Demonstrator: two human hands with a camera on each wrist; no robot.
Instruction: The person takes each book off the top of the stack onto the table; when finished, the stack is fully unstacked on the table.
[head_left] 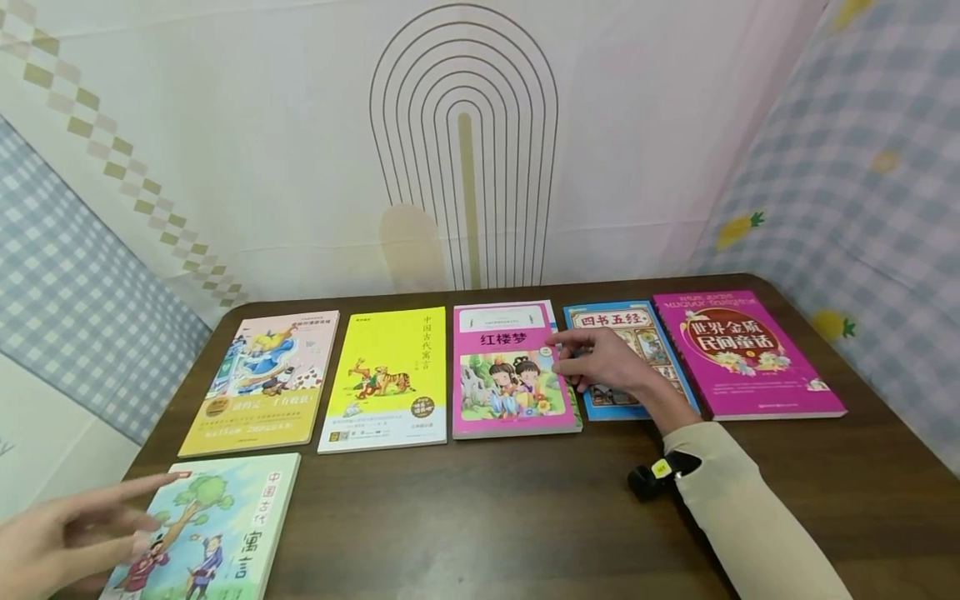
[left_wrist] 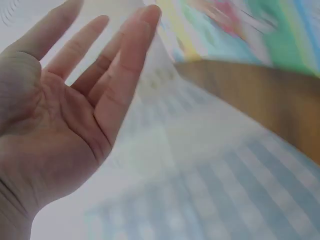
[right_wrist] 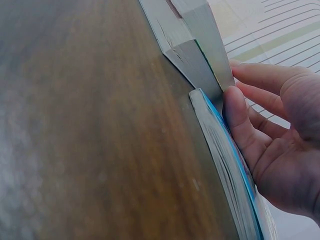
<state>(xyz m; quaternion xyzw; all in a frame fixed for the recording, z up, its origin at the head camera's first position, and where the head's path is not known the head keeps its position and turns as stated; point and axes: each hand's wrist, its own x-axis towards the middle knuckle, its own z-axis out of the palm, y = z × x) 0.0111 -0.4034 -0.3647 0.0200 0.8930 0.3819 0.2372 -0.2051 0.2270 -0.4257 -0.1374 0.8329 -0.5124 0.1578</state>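
My right hand [head_left: 603, 362] is at the right edge of a pink book [head_left: 510, 342] with two cartoon figures on its cover. The thumb [right_wrist: 237, 107] and forefinger pinch that edge, as the right wrist view shows. Under this hand lies a blue-bordered book [head_left: 607, 408], partly covered by it. Low on the left, my left hand [head_left: 71, 533] hovers with spread fingers over the left side of a pale green book [head_left: 225, 517] picturing a tree and two figures. In the left wrist view the left palm [left_wrist: 60, 130] holds nothing.
At the back left lie a pink-and-yellow book [head_left: 258, 383] and a yellow book [head_left: 390, 375]. A magenta book [head_left: 750, 358] lies at the right end of the row. The brown table [head_left: 450, 517] meets a patterned cloth backdrop [head_left: 300, 167] behind. A black wrist strap [head_left: 652, 479] sticks out by the right sleeve.
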